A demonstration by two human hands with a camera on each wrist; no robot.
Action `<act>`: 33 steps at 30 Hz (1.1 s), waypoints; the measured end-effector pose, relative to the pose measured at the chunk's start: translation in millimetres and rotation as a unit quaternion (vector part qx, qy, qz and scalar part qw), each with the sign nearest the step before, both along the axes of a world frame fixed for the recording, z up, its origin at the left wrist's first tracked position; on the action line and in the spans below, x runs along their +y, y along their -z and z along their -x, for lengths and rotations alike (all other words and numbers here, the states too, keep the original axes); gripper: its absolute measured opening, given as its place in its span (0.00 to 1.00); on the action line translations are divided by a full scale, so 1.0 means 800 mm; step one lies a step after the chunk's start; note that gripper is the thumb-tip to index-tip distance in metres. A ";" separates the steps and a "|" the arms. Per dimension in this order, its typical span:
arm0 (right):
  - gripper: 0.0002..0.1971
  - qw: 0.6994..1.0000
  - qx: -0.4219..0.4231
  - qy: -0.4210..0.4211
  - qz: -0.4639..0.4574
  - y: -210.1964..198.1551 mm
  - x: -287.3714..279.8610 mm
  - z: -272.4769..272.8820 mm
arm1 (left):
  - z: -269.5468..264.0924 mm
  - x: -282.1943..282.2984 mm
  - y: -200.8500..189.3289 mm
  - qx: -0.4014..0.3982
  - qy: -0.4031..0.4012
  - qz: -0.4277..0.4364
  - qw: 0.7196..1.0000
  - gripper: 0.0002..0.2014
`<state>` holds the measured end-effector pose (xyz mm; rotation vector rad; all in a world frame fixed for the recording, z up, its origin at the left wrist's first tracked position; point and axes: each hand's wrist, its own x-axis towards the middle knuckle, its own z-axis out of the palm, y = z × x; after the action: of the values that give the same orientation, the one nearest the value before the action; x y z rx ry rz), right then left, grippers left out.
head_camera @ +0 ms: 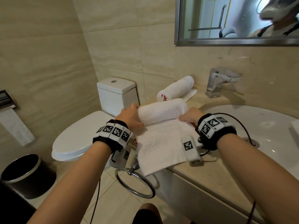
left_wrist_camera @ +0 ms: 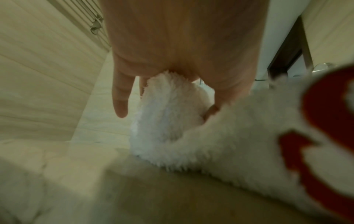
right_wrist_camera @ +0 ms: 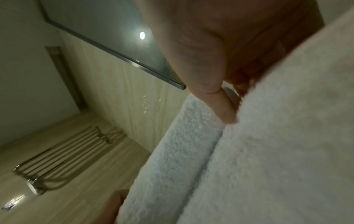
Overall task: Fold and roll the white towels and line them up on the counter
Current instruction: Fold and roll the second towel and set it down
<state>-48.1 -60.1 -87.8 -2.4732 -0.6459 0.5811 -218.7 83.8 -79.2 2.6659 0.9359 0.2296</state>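
While one rolled towel waits on the counter, left hand and right hand grip a half-rolled second towel

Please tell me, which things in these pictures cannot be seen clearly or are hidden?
- Red mark on the towel, left wrist view: blurred and cut off by the right edge, unreadable.
- Right hand fingers, head view: hidden behind the roll.
- Red mark on the far roll, head view: too small to read.
- Left hand fingertips, head view: hidden over the roll's end.
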 end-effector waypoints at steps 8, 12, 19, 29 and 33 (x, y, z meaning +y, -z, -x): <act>0.11 0.999 0.045 0.015 0.014 -0.010 0.001 -0.002 | 0.000 0.003 0.002 0.015 0.001 -0.004 1.000 0.32; 0.12 0.998 0.055 -0.009 -0.002 -0.015 0.003 -0.006 | 0.001 0.005 0.005 0.014 0.000 -0.009 1.000 0.32; 0.13 0.998 -0.061 0.011 0.016 -0.003 0.012 -0.016 | 0.008 0.000 0.013 -0.009 0.005 -0.018 1.000 0.31; 0.08 0.994 -0.053 0.046 -0.080 0.007 0.008 -0.028 | 0.008 -0.011 0.022 0.019 -0.006 -0.103 0.994 0.26; 0.30 0.981 -0.099 0.002 -0.165 -0.014 0.004 -0.019 | 0.010 -0.020 0.029 0.041 0.002 -0.181 0.983 0.25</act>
<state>-32.7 -57.2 -76.5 -2.2328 -0.7483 0.2051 -226.9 67.5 -102.3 3.0296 0.9955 0.3195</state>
